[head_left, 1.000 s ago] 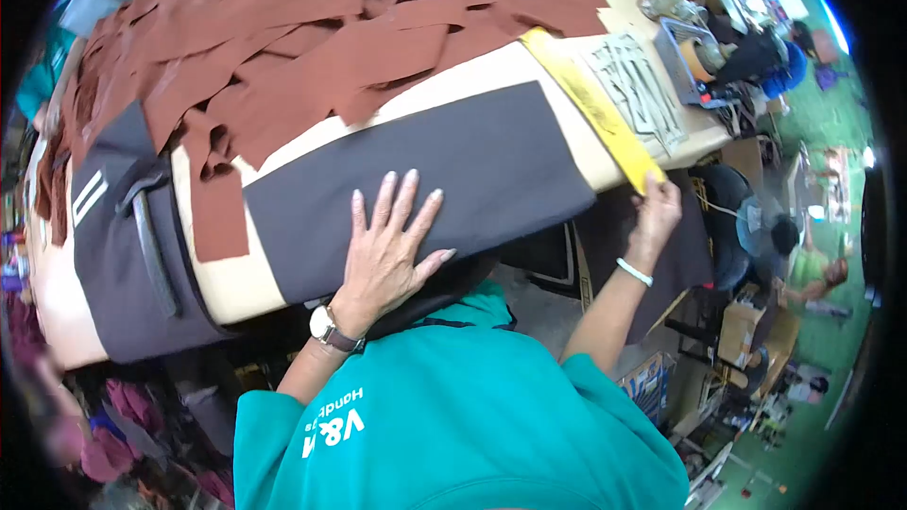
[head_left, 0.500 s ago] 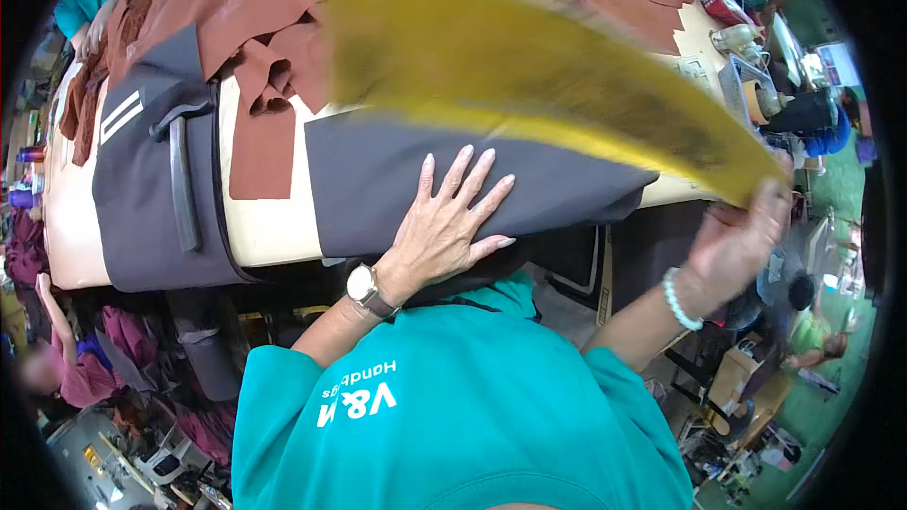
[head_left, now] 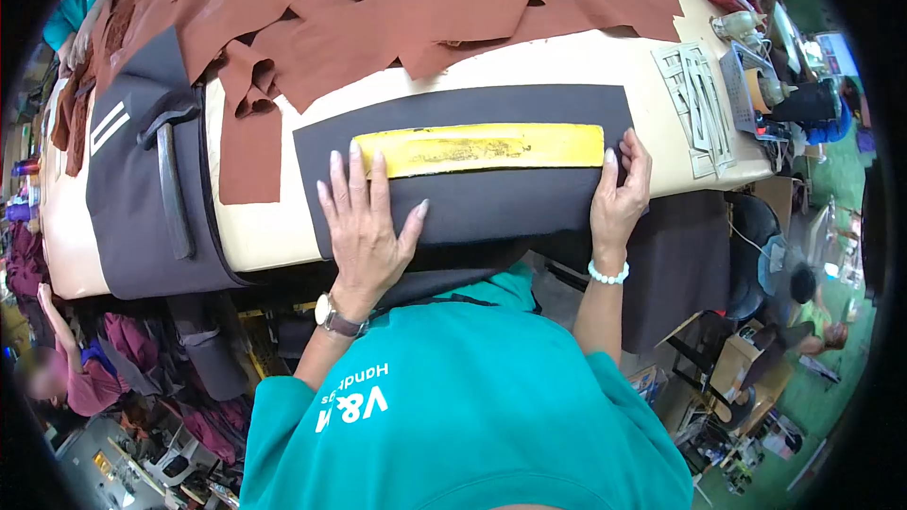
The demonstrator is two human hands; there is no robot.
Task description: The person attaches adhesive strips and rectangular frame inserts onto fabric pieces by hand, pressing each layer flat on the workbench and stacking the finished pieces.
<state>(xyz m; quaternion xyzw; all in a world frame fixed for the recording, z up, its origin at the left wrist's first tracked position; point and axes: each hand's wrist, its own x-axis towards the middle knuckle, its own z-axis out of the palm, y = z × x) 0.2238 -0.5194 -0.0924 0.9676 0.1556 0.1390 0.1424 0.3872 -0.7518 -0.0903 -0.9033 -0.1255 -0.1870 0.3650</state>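
Observation:
A long, slightly curved yellow strip [head_left: 557, 144], dark-smudged along its middle, lies flat on a dark grey fabric piece [head_left: 463, 208]. Fingers spread, my left hand [head_left: 367, 231] rests on the fabric, its fingertips at the strip's left end. My right hand [head_left: 621, 196] is at the opposite end, thumb beside the strip's tip and half-bent fingers apart from it near the fabric's right edge. Nothing shows gripped in either hand. To the left, a dark metal hammer [head_left: 174, 184] lies on another dark grey fabric stack [head_left: 132, 217].
Brown fabric pieces [head_left: 359, 24] overlap across the back of the cream table [head_left: 557, 61]. Pale cut-out templates [head_left: 697, 109] and a grey basket [head_left: 742, 90] sit at the right. Another person's arm [head_left: 90, 24] reaches in at far left.
The yellow strip, blurred and raised in my right hand before, now lies on the grey fabric. My right hand has come left and inward; my left hand has shifted left.

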